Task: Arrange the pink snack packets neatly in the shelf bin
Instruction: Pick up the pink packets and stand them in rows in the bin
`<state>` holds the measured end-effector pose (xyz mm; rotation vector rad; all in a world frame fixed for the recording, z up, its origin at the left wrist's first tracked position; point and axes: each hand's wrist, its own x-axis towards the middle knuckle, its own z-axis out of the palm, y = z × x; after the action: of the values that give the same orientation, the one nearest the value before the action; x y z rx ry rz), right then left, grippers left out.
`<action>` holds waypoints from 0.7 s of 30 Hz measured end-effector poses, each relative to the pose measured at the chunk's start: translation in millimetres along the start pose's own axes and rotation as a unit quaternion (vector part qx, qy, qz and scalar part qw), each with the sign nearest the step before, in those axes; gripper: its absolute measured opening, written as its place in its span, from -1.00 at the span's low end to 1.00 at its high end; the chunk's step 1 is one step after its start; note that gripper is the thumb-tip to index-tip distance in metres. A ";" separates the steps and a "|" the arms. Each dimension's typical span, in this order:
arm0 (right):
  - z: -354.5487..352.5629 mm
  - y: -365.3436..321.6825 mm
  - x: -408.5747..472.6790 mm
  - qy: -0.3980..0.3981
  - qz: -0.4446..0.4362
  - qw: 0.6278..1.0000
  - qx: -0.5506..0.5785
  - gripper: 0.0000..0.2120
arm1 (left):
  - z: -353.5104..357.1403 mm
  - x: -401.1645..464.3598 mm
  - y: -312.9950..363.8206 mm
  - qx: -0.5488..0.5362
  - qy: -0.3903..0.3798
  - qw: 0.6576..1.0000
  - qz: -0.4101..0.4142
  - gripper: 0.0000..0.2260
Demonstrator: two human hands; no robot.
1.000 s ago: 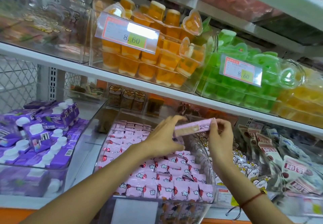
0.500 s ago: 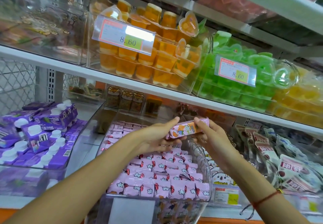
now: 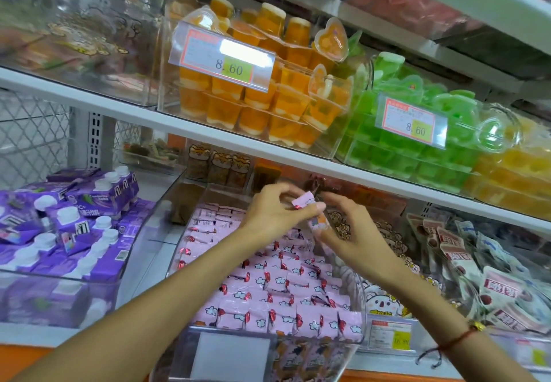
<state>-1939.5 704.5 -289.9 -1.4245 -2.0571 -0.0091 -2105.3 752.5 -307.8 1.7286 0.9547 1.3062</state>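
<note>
A clear plastic shelf bin (image 3: 356,316) on the lower shelf holds several pink snack packets (image 3: 286,286) lying in rows. Above the bin's back half, both hands hold one pink packet (image 3: 305,202). My left hand (image 3: 272,213) pinches its upper end between thumb and fingers. My right hand (image 3: 350,229) holds its lower end, where an orange picture on the wrapper shows (image 3: 320,222). The packet is tilted, one end up and away. Part of the wrapper is hidden by my fingers.
Purple drink cartons (image 3: 68,217) fill the bin to the left. Cartoon-print bags (image 3: 384,301) and white-and-red packets (image 3: 501,292) lie to the right. The shelf above (image 3: 208,137) carries orange jelly cups (image 3: 268,98) and green ones (image 3: 417,131) with price tags.
The packet has turned from lying level between my hands to a steep tilt, and both hands have drawn closer together and a little lower over the bin.
</note>
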 end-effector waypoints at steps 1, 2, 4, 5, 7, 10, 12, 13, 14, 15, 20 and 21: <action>1.7 0.4 1.9 0.000 -0.027 0.999 -0.020 -0.49 | 2.1 -0.6 -0.3 -0.014 -0.008 1.000 0.013 -0.80; 2.7 1.1 3.5 0.003 -0.048 0.998 -0.034 -0.51 | 4.0 -0.7 -1.3 -0.026 -0.019 0.999 0.024 -0.80; 3.7 3.9 4.9 0.032 -0.053 0.997 -0.045 -0.54 | 5.3 -2.1 -5.6 0.003 -0.055 0.998 0.019 -0.69; 3.8 6.9 4.7 0.061 -0.043 0.996 -0.046 -0.54 | 5.3 -2.9 -10.3 0.052 -0.083 0.995 0.006 -0.60; 4.1 14.0 4.6 0.111 -0.024 0.992 -0.047 -0.55 | 4.6 -4.9 -24.3 0.190 -0.150 0.970 -0.010 -0.57; 9.2 23.7 6.5 0.081 0.001 0.995 -0.058 -0.58 | 3.3 -7.6 -42.3 0.352 -0.248 0.903 -0.005 -0.59; 14.4 30.1 9.0 0.025 0.035 0.997 -0.069 -0.60 | 4.0 -6.9 -46.9 0.386 -0.272 0.881 -0.019 -0.58; 16.0 33.5 10.5 0.007 0.047 0.995 -0.083 -0.60 | 4.2 -5.7 -48.0 0.390 -0.273 0.879 -0.024 -0.58; 16.8 36.8 12.5 0.005 0.048 0.993 -0.110 -0.60 | 4.3 -4.6 -48.4 0.390 -0.271 0.879 -0.026 -0.58; 16.9 39.4 15.2 0.014 0.041 0.988 -0.146 -0.61 | 4.5 -3.4 -48.7 0.390 -0.270 0.880 -0.025 -0.58; 22.9 40.3 25.7 -0.044 0.021 0.964 -0.261 -0.71 | 4.8 1.2 -52.0 0.392 -0.271 0.879 -0.022 -0.60; 24.1 40.2 27.2 -0.086 0.027 0.957 -0.277 -0.72 | 4.9 1.9 -52.6 0.394 -0.275 0.877 -0.023 -0.60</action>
<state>-1923.1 752.4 -309.2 -1.8669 -2.2614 -0.4922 -2106.5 776.5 -354.8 2.4679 1.2461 0.3012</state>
